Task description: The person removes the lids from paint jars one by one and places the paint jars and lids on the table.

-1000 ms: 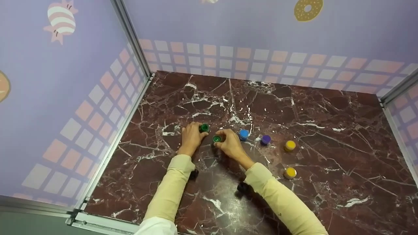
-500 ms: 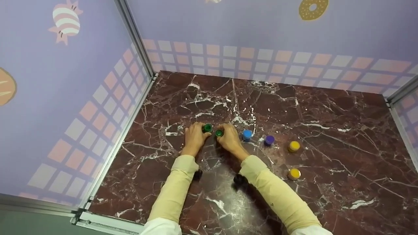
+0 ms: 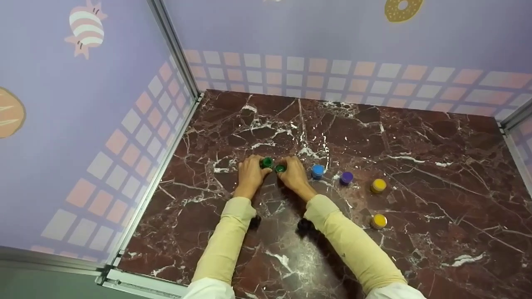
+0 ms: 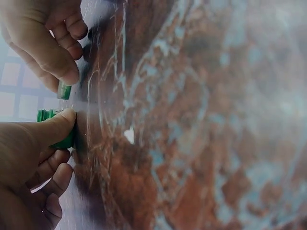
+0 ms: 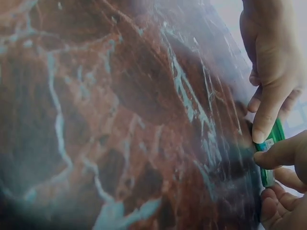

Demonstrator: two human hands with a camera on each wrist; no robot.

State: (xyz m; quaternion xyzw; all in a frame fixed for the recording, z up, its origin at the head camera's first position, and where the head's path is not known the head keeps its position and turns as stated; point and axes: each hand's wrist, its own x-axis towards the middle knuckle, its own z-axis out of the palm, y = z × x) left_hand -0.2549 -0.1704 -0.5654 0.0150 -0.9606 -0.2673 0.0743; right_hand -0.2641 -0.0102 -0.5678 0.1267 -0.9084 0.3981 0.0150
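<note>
In the head view my left hand [image 3: 250,173] grips a small green paint jar [image 3: 266,162] that stands open, mouth up. Its threaded neck shows above my thumb in the left wrist view, where the jar [image 4: 63,139] is upright at the table surface. Just to the right, my right hand [image 3: 294,173] pinches a green lid [image 3: 280,168], its hollow side facing up. The lid [image 5: 267,177] is held low at the tabletop between thumb and fingers in the right wrist view. Jar and lid are side by side, with a narrow gap between them in the head view.
Right of my right hand stand a blue jar [image 3: 317,171], a purple jar [image 3: 346,178], a yellow jar [image 3: 378,185] and, nearer me, another yellow jar [image 3: 378,221]. The dark red marbled table [image 3: 436,195] is bordered by lilac panels [image 3: 332,33] at the back and sides.
My right hand has moved forward and toward the left hand, bringing the green lid beside the green jar. My left hand keeps its grip on the jar. The head view has shifted slightly.
</note>
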